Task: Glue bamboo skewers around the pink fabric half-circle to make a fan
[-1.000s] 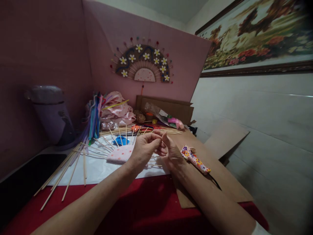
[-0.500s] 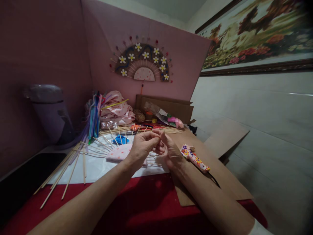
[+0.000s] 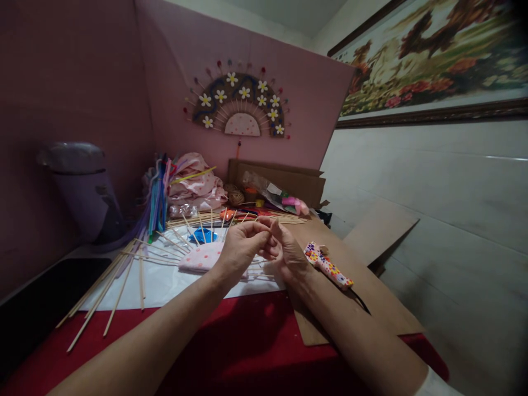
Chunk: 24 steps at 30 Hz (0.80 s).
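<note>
My left hand (image 3: 240, 246) and my right hand (image 3: 289, 252) meet above the white sheet (image 3: 160, 289), fingertips pinched together. Anything between the fingers is too small or hidden to make out. Just below and behind my left hand lies a pink dotted half-round piece (image 3: 200, 257), partly covered by that hand. Thin wooden sticks (image 3: 175, 242) fan out from its curved edge. A blue packet (image 3: 203, 235) rests behind it among the sticks. To the right of my right hand, a flower-patterned glue gun (image 3: 328, 267) lies on cardboard.
Loose sticks (image 3: 109, 291) spread at the left beside a black flat object (image 3: 53, 291). Pipe cleaners (image 3: 157, 198), pink dotted cloth (image 3: 196, 181) and twine (image 3: 234, 195) stand behind. A flowered fan (image 3: 243, 104) hangs on the pink panel. Brown cardboard (image 3: 363, 291) covers the right side.
Both hands stay pinched together in almost the same place. The whole view has shifted very slightly; nothing else visibly differs.
</note>
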Each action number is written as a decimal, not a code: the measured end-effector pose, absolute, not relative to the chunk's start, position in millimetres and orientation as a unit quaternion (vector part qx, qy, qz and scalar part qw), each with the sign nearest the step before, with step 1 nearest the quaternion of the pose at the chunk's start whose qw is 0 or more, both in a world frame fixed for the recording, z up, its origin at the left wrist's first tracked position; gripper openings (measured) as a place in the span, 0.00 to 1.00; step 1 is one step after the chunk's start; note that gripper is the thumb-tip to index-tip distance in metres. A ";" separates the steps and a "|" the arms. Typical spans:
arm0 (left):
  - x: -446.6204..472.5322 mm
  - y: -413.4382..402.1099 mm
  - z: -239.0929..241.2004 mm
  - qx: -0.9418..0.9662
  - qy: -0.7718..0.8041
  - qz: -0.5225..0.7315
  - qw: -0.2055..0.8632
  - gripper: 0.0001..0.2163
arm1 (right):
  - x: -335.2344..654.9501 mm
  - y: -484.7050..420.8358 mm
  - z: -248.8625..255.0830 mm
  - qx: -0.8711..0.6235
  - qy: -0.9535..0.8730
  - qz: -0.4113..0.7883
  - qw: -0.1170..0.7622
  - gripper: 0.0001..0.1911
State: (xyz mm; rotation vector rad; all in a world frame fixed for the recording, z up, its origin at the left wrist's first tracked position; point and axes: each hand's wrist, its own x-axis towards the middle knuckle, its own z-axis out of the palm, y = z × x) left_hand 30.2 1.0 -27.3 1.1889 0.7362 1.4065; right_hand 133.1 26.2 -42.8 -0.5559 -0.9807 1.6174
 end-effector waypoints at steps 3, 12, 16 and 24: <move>29.0 -0.1 -26.4 0.525 0.311 0.582 0.537 0.08 | 134.0 26.5 -42.6 -0.242 -0.415 0.676 0.559 0.26; 28.2 0.7 -27.3 0.557 0.340 0.569 0.499 0.09 | 136.1 41.8 -51.5 -0.214 -0.459 0.616 0.603 0.22; 27.9 1.9 -29.0 0.584 0.389 0.556 0.446 0.09 | 136.1 46.8 -55.7 -0.230 -0.494 0.549 0.634 0.20; 25.0 1.5 -28.5 0.597 0.417 0.551 0.408 0.08 | 132.2 40.0 -55.6 -0.211 -0.507 0.550 0.629 0.17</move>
